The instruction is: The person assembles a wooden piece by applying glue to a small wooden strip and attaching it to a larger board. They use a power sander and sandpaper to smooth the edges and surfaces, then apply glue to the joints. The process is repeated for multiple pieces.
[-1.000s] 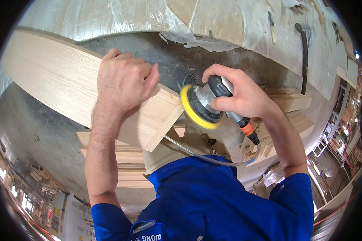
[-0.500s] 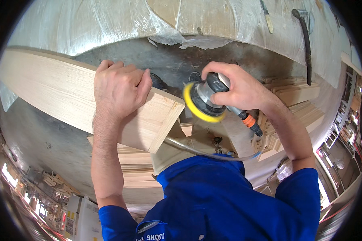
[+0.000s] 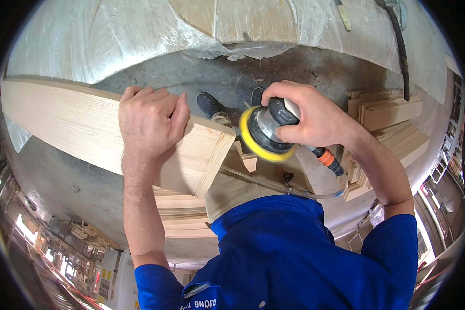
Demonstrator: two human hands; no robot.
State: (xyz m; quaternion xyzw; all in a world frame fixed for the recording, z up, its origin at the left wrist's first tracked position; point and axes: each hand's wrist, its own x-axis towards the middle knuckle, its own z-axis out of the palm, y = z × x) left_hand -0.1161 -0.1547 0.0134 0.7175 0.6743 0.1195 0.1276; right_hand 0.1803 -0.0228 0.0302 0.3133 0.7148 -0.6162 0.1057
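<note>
A long pale wooden board (image 3: 77, 116) slants across the left side, its near end toward the middle. My left hand (image 3: 152, 121) grips its upper edge, fingers curled over the far side and out of sight. In my right hand (image 3: 310, 113) is a round orbital sander (image 3: 268, 129) with a yellow-rimmed pad, tilted so the pad faces the board's end. A narrow gap separates pad and wood. From the sander's handle runs an orange and black hose fitting (image 3: 328, 159); a clear hose (image 3: 274, 185) crosses in front of my waist.
A plastic-covered surface (image 3: 139, 36) spans the far side, with a scraper-like tool (image 3: 342, 15) and a black hose (image 3: 399, 46) on it. Stacked wood pieces (image 3: 392, 113) lie at right; more wooden strips (image 3: 183, 214) sit beneath the board. My shoes (image 3: 210, 105) show on the concrete floor.
The view has shifted slightly, showing more of my shoes. Both hands keep their holds; the sander stays just off the board's end.
</note>
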